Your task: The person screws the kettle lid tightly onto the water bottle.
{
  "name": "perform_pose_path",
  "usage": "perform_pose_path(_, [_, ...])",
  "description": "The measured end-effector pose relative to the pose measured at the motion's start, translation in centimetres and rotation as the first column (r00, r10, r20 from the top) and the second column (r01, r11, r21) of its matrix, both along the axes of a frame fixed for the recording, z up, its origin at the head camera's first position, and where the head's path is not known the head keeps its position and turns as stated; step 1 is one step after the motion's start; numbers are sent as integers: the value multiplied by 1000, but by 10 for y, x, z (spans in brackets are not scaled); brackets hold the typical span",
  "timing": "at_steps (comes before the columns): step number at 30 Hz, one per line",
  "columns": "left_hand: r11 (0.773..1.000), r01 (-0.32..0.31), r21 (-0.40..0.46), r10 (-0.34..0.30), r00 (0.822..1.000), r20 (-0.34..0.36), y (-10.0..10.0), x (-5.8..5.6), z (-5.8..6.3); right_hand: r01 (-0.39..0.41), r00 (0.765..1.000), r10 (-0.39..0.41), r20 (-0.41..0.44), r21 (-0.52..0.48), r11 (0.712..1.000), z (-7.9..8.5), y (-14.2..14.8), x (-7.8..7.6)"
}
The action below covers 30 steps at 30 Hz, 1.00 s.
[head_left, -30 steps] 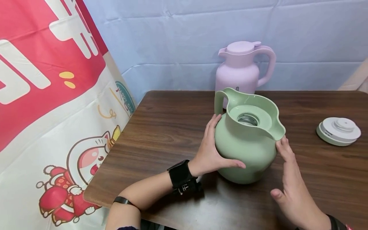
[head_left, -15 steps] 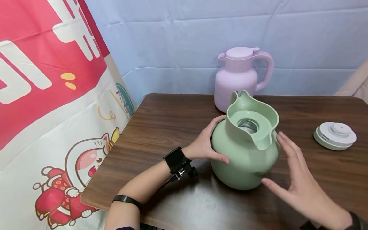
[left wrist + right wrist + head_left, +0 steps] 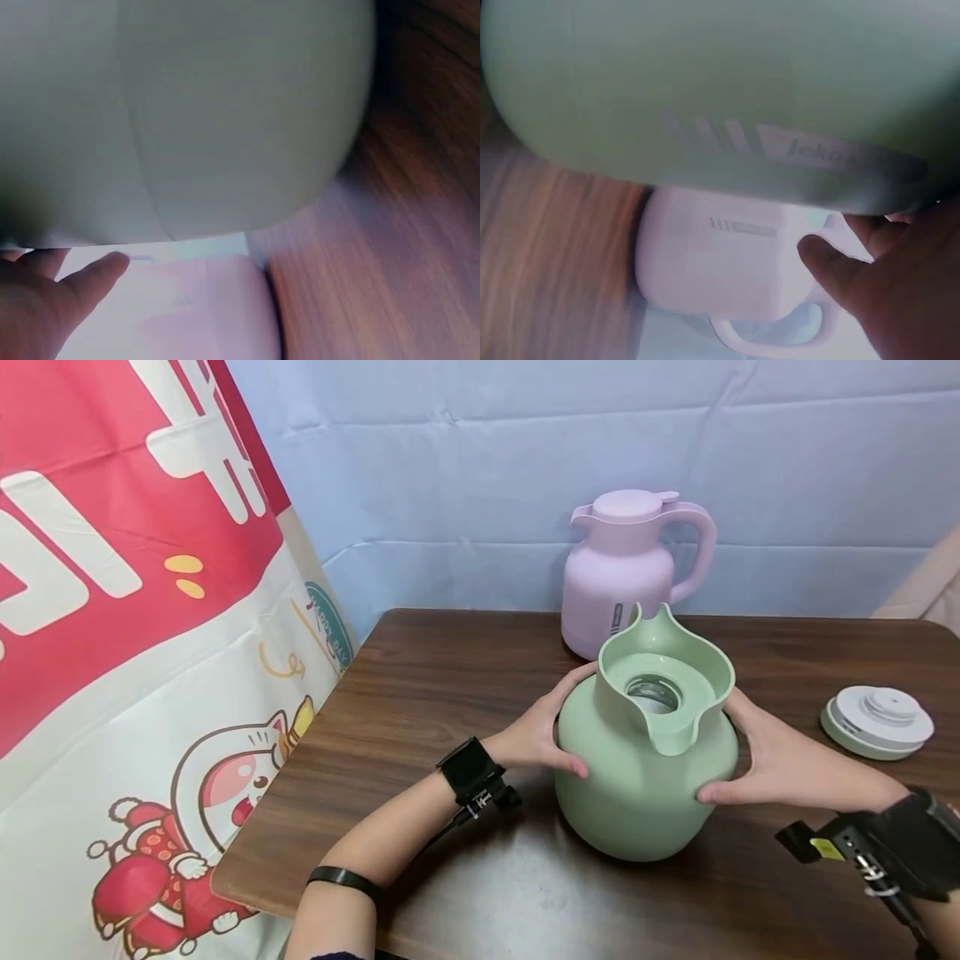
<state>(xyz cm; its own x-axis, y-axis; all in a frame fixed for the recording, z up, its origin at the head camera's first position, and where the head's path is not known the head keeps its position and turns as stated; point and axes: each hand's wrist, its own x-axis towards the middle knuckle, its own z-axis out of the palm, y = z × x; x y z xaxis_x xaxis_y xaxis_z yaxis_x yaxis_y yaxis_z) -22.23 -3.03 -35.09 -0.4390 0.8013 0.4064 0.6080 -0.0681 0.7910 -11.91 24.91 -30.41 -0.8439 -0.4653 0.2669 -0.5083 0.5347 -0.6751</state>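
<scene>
A green thermos jug [image 3: 645,777] stands on the table with its mouth uncovered and the glass-lined neck opening showing. Its spout points toward me; the handle is mostly hidden behind the rim. My left hand [image 3: 542,727] grips the jug's left side, thumb in front and fingers reaching round the back. On the opposite side my right hand [image 3: 772,760] holds the body in the same way. Both wrist views are filled by the jug's wall, and printed lettering shows in the right wrist view. The jug's lid [image 3: 877,720] lies upside down at the right, apart from both hands.
Close behind the green jug stands a lidded pink thermos jug [image 3: 618,581], its handle to the right. The brown wooden table [image 3: 450,677] backs onto a pale blue cloth [image 3: 450,485]. A printed red and white banner [image 3: 187,652] hangs along the left edge.
The green jug has turned, its spout swinging from the right to the front and its handle going behind. My right hand came off its side, then took hold of it again.
</scene>
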Motion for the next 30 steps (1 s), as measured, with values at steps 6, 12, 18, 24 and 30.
perform_pose_path(6, [998,-57,21,60,979,-194,-2,16,0,20,998,-22,-51,-44,999,-3,-3,9])
perform_pose_path(12, [987,-157,-22,146,951,-272,0,48,8,51,992,-59,-108,-75,996,0,-7,22])
perform_pose_path(18, [945,-327,-12,309,905,-293,10,85,16,206,970,-210,-123,-46,977,-2,-17,37])
perform_pose_path(24, [895,-446,-10,413,837,-359,18,109,18,350,915,-354,-195,-55,935,-7,-35,54])
perform_pose_path(30, [886,-464,12,452,856,-252,24,109,22,390,885,-387,-257,-44,920,-9,-46,70])
